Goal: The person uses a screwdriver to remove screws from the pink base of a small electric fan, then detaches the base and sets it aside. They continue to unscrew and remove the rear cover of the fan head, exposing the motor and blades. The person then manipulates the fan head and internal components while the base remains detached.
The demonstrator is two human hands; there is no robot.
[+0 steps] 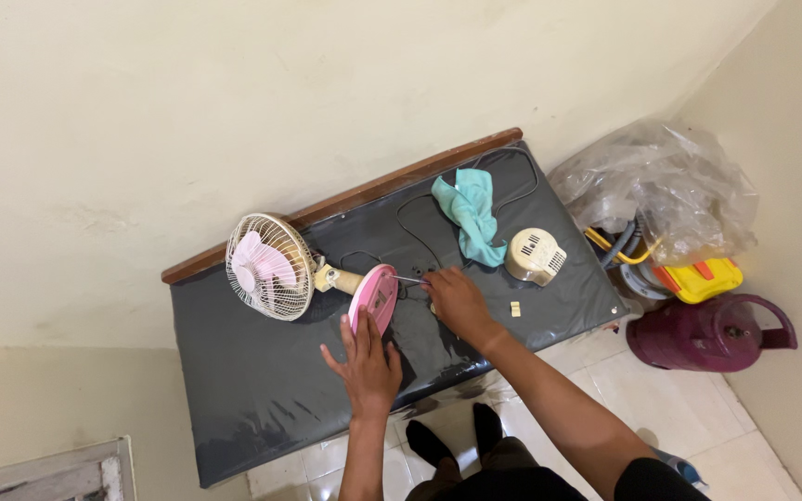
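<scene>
A small desk fan lies on its side on a black-covered table [252, 390]. Its cream wire cage with pink blades [269, 266] points left, and its round pink base [375, 295] stands on edge. My left hand [366, 364] presses flat against the base from the near side, fingers spread. My right hand [455, 301] grips a thin screwdriver [408, 279] whose tip meets the underside of the base. A cream motor cover [535, 255] lies to the right, and a small cream part [515, 309] sits near my right wrist.
A teal cloth [471, 211] and a black cord [420, 232] lie at the table's back. Right of the table are a clear plastic bag [670, 186], a yellow box [703, 278] and a maroon jug [707, 334] on the tiled floor. The wall runs behind.
</scene>
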